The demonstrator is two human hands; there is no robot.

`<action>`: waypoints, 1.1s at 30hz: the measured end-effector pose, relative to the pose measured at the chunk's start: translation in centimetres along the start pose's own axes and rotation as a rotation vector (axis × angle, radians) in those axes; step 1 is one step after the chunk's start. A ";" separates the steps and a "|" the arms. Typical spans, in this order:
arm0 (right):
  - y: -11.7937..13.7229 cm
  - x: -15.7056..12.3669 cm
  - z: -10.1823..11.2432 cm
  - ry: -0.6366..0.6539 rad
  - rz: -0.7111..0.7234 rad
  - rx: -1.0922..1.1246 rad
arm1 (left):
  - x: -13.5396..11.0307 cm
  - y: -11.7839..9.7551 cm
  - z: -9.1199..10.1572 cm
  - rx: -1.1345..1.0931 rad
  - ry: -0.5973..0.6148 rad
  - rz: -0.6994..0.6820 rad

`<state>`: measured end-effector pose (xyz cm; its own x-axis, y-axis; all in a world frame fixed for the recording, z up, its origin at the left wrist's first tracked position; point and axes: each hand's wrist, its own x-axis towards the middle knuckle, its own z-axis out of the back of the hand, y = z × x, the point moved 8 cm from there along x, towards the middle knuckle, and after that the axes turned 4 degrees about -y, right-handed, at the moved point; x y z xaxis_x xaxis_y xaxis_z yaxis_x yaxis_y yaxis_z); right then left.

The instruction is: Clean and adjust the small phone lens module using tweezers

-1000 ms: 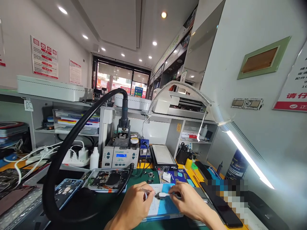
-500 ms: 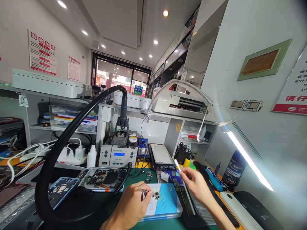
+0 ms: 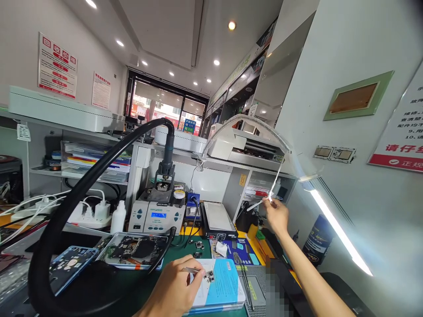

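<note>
My left hand (image 3: 181, 281) is closed on metal tweezers (image 3: 190, 270), their tips beside a small camera module (image 3: 209, 276). The module lies on a blue and white box (image 3: 228, 290). Raised at the right, my right hand (image 3: 276, 215) pinches a cotton swab (image 3: 254, 206), which sticks out to the left. Its fingertips are also at the lower end of a white pull cord (image 3: 276, 179) hanging from the lamp; whether they grip the cord is hard to tell. The lit tube lamp (image 3: 340, 231) slants down beyond my right forearm.
A hot air station (image 3: 157, 218) with a thick black hose (image 3: 82, 180) fills the left front. An opened device (image 3: 135, 248) lies near it. More tweezers (image 3: 245, 281) rest right of the box. A white bottle (image 3: 118, 218) and a spray can (image 3: 317, 240) stand upright.
My right hand has risen and moved away with the cotton swab, up to the lamp's pull cord. My left hand stays at the module with the tweezers. The view has shifted slightly.
</note>
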<state>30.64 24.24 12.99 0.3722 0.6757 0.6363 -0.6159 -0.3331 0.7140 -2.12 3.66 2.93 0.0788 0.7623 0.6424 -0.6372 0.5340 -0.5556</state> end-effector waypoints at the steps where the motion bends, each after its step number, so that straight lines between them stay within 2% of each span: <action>1: 0.1 -0.1 -0.6 0.012 0.005 -0.056 | 0.1 0.0 0.2 -0.005 -0.013 0.001; 5: 0.1 -0.2 -2.8 0.089 -0.001 -0.248 | 0.3 0.2 0.8 -0.057 -0.046 0.043; 10: 0.0 1.0 -4.9 0.183 0.002 -0.396 | 0.4 1.0 1.1 -0.120 -0.045 0.117; 16: -0.2 2.0 -7.6 0.365 0.036 -0.488 | 0.4 1.5 1.1 -0.159 -0.049 0.179; 19: -0.1 1.8 -9.1 0.494 0.084 -0.497 | 0.4 1.6 1.2 -0.153 -0.051 0.175; 22: -0.1 1.2 -9.8 0.561 0.119 -0.517 | 0.4 1.6 1.2 -0.150 -0.050 0.164; 27: -0.4 0.5 -9.3 0.511 0.122 -0.550 | 0.4 1.4 1.3 -0.141 -0.051 0.147; 33: 1.6 0.3 -6.7 0.314 0.116 -0.455 | 0.5 1.3 1.5 -0.139 -0.046 0.160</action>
<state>25.08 28.32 12.36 0.1025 0.8383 0.5355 -0.9034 -0.1468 0.4028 -4.05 4.17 3.30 -0.0522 0.8258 0.5615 -0.5265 0.4550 -0.7182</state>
